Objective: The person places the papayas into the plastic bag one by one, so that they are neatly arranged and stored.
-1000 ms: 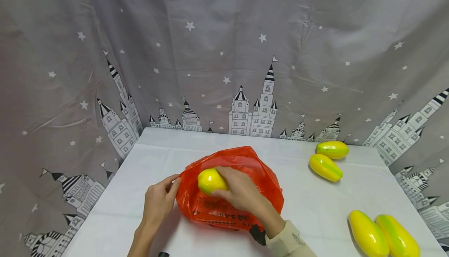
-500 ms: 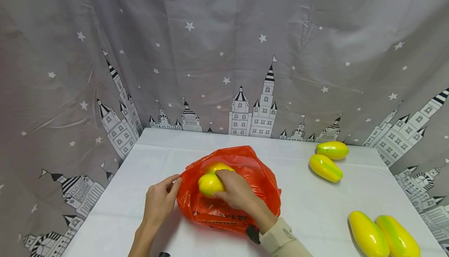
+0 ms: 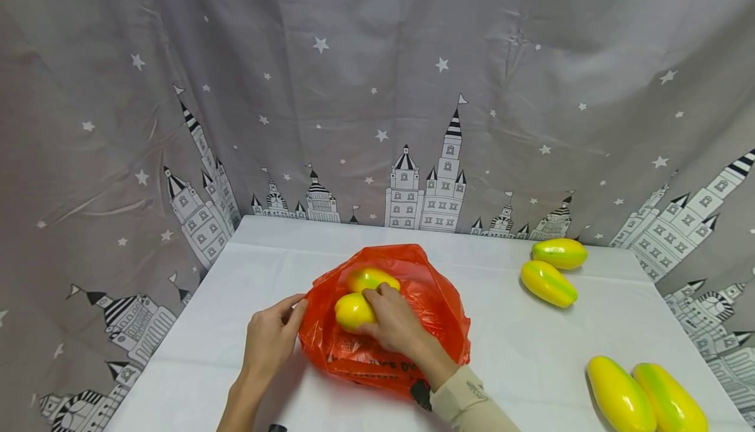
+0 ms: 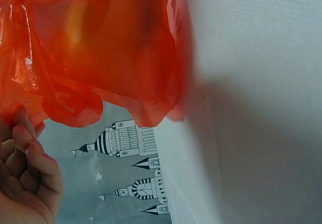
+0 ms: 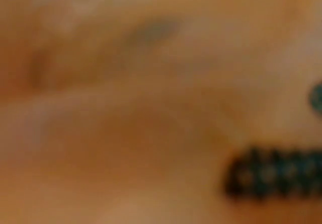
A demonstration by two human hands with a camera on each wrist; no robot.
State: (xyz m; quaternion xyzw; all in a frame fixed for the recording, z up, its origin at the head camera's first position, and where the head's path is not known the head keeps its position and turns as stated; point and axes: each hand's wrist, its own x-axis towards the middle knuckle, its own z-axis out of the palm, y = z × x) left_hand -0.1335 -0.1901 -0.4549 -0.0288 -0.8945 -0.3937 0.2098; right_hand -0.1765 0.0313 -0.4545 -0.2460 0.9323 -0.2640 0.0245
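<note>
Head view: white table (image 3: 519, 353), red bag (image 3: 427, 307) gaping on it; left hand (image 3: 271, 332) pinches its rim, seemingly to hold it open; right hand (image 3: 394, 322) grips 1 yellow fruit (image 3: 352, 312) inside, beside a second fruit (image 3: 373, 278).

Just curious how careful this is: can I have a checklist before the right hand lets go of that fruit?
Bag open: ok, the red bag gapes upward.
Rim steadied: ok, the left hand holds it.
Held fruit inside: ok, the right hand has it within the opening.
Held fruit resting on the bag's bottom: cannot tell.
Spare room: ok, bare bag shows right of the second fruit.
Every fruit bagged: not ok, four loose fruits lie outside.
</note>
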